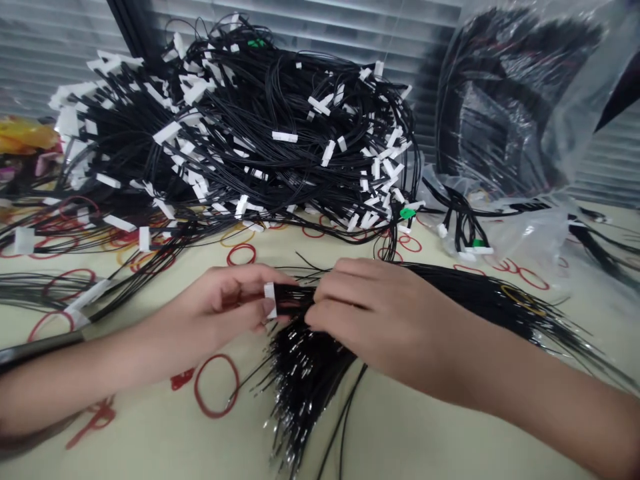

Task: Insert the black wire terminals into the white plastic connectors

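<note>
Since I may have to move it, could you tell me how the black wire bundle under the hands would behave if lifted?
Probably floppy: the black wire bundle is thin strands curving across the table. Its ends fan out loose, so strands would likely splay or slip free. Probably light, being slim wire.

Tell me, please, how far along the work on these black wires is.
Seemingly done: the big heap of connector-tipped wires at the back. In hand: the left hand pinches a white connector while the right hand grips the loose wire bundle beside it. Seemingly left: that bundle's many bare ends, plus more wires in the clear bag.
</note>
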### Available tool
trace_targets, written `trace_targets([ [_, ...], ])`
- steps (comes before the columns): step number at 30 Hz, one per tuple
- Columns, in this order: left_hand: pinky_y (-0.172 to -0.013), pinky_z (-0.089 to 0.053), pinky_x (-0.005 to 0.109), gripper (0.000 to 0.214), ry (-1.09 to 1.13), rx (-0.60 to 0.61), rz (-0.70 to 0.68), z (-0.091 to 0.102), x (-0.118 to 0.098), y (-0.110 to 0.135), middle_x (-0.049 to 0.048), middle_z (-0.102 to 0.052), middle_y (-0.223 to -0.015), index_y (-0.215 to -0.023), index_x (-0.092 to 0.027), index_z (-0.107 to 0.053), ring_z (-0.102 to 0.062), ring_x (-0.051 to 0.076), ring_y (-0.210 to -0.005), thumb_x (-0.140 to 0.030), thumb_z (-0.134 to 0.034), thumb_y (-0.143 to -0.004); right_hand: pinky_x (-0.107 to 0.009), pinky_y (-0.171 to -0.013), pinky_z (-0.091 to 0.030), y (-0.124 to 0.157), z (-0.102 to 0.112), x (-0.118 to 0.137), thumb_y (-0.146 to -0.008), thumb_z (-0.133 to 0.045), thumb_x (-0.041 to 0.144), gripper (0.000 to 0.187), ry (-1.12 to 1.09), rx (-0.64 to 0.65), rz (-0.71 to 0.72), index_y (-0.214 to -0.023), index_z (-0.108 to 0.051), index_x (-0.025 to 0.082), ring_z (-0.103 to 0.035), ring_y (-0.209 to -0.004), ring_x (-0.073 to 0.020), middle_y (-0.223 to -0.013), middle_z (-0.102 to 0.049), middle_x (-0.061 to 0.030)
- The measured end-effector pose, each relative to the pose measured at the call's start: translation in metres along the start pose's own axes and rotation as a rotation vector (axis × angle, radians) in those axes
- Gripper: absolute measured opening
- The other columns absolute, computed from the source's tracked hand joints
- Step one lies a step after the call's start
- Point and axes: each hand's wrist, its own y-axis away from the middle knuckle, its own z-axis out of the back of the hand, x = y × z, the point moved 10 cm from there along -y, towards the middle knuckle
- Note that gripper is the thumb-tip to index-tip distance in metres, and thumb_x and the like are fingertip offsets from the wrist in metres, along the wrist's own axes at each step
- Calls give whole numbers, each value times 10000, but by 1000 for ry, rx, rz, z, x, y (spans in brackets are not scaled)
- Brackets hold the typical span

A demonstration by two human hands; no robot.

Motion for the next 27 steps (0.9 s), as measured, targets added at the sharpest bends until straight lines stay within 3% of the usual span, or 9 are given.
trace_targets([
  [3, -568, -498, 128, 217, -14, 19, -26, -1, -1, 1, -26, -768, -777, -1016, -188, -761, -623, 77, -616, -132, -653, -836, -282, -681, -492, 4, -15, -10, -894, -705, 124, 140, -233, 215, -112, -769, -674, 180, -577, -745, -147, -782, -643, -4],
  [5, -567, -496, 132, 231, -11, 18, -13, 0, 1, 0, -24, -767, -767, -1031, -180, -763, -616, 78, -613, -133, -655, -832, -292, -769, -504, 7, -21, -8, -873, -720, 101, 185, -268, 272, -123, -728, -641, 184, -559, -752, -148, -755, -605, 0],
  [7, -552, -496, 131, 250, 11, -5, 12, 2, 3, -1, -28, -767, -728, -1034, -176, -765, -608, 76, -586, -137, -682, -801, -311, -815, -496, 9, -19, -4, -844, -673, 14, 224, -223, 250, -101, -718, -603, 185, -522, -775, -161, -765, -563, -13],
  [11, -524, -490, 103, 243, 96, -28, 50, 5, 4, -5, -52, -775, -704, -964, -201, -787, -602, 53, -554, -115, -707, -751, -318, -714, -455, 13, -10, -4, -780, -505, -67, 252, -54, 208, -107, -741, -546, 178, -463, -832, -207, -875, -521, -87],
  [16, -578, -517, 87, 264, 198, -12, 100, 4, 6, -6, -62, -795, -744, -945, -221, -796, -669, 54, -638, -71, -711, -746, -345, -766, -442, 8, 12, -7, -837, -398, -61, 273, 75, 64, -122, -785, -538, 168, -462, -917, -237, -905, -521, -112],
  [22, -540, -503, 83, 271, 256, -38, 109, 5, 5, -7, -61, -780, -692, -922, -170, -795, -637, 42, -568, -14, -732, -710, -195, -708, -458, 4, -13, -19, -901, -603, -25, 189, -451, 112, -261, -856, -596, 158, -575, -757, -85, -857, -641, 31],
  [25, -539, -490, 78, 265, 268, -17, 118, 3, 6, -7, -72, -769, -694, -929, -162, -788, -620, 32, -563, -3, -732, -725, -200, -803, -475, 3, -19, -21, -927, -637, 30, 130, -549, 69, -334, -928, -681, 152, -648, -854, -93, -904, -719, 28],
  [27, -570, -497, 84, 243, 258, 13, 127, 2, 8, -6, -63, -775, -738, -958, -165, -781, -636, 40, -613, -22, -727, -769, -219, -798, -478, 4, -21, -25, -929, -665, 88, 113, -567, 41, -413, -859, -708, 166, -652, -842, -104, -872, -717, 22],
])
